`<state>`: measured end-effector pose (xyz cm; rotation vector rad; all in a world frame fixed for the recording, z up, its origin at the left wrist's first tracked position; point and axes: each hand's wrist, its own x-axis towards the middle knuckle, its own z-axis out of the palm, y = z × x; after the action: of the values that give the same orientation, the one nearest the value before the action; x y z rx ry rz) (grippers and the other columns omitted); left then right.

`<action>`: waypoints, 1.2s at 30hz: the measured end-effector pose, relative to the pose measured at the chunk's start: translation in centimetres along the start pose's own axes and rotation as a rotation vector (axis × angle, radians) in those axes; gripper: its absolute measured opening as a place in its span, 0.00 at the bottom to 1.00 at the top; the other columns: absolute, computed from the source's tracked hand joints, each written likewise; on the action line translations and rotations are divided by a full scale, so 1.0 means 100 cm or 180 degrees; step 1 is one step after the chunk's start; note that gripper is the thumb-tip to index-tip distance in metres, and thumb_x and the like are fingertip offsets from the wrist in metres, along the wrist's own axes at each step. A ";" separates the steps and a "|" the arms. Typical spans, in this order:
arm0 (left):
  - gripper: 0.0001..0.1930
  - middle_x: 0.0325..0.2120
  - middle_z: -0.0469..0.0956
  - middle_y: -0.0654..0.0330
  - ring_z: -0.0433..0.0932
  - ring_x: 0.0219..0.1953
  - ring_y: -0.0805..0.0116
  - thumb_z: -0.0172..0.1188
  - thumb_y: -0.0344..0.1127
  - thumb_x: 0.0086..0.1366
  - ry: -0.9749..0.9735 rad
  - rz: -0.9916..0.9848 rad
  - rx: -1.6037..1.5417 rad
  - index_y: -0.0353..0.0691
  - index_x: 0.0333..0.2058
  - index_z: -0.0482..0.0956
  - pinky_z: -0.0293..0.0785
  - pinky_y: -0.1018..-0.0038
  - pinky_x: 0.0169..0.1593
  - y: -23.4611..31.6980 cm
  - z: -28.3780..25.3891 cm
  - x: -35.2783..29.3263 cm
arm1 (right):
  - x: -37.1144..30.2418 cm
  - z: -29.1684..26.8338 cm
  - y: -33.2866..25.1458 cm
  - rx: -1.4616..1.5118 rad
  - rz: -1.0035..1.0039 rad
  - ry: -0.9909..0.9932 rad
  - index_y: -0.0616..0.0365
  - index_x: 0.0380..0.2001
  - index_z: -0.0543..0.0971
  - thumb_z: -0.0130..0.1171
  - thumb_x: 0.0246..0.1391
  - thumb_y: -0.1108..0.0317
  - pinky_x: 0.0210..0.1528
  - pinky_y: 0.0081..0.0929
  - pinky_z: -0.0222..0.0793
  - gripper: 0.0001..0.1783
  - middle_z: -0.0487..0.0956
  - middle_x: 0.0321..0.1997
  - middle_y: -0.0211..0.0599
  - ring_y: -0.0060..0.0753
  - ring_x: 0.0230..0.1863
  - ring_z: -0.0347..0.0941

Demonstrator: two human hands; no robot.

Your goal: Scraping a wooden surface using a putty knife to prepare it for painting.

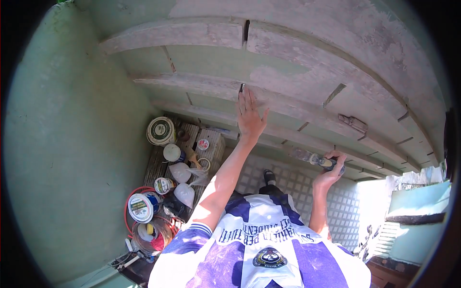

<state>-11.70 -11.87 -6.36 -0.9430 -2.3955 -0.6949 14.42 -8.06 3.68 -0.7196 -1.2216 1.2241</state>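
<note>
My left hand (251, 117) reaches up with its fingers stretched out. The fingertips rest against a pale, plaster-smeared ledge (206, 86) of the wall, at a narrow dark slot. Lower and to the right, my right hand (330, 174) is wrapped round the dark handle of a putty knife (303, 154). Its flat, whitish blade points left, in front of the lower ledges, and I cannot tell whether it touches them. Above the right hand, a dusty pinkish-brown block-like object (353, 123) sits on a ledge.
A wooden bench (216, 144) at the left carries tubs, a small cup (203, 144), a tape roll (204, 164) and plastic bags of white material (184, 195). Beside it stand a blue-and-white bucket (140, 208) and a red hose (128, 204). Tiled floor (297, 185) lies below.
</note>
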 end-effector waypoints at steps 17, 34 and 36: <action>0.31 0.59 0.62 0.39 0.66 0.59 0.46 0.60 0.38 0.67 -0.0366 -0.2284 -0.2538 0.24 0.60 0.59 0.65 0.58 0.60 -0.053 0.080 -0.087 | 0.015 0.002 -0.013 -0.1118 0.1057 -0.0289 0.60 0.21 0.76 0.41 0.68 0.38 0.31 0.24 0.63 0.37 0.74 0.22 0.30 0.22 0.25 0.67; 0.45 0.63 0.61 0.42 0.67 0.61 0.40 0.39 0.68 0.68 0.1386 -0.5593 -0.2953 0.38 0.70 0.45 0.69 0.44 0.59 -0.083 0.029 0.141 | 0.161 0.089 -0.023 0.1852 -0.1879 -0.1011 0.47 0.16 0.56 0.41 0.70 0.52 0.13 0.23 0.47 0.26 0.54 0.10 0.26 0.22 0.10 0.46; 0.44 0.62 0.62 0.41 0.68 0.60 0.39 0.40 0.68 0.68 0.1420 -0.5554 -0.2590 0.37 0.69 0.48 0.70 0.44 0.58 -0.091 0.043 0.144 | 0.163 0.099 -0.012 0.2310 -0.1847 -0.0900 0.46 0.15 0.55 0.40 0.70 0.54 0.12 0.23 0.48 0.26 0.54 0.10 0.26 0.23 0.09 0.46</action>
<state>-28.61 -8.16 -3.75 1.3333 -1.9055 -2.1441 3.66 5.29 12.13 0.3354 -0.9948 1.1674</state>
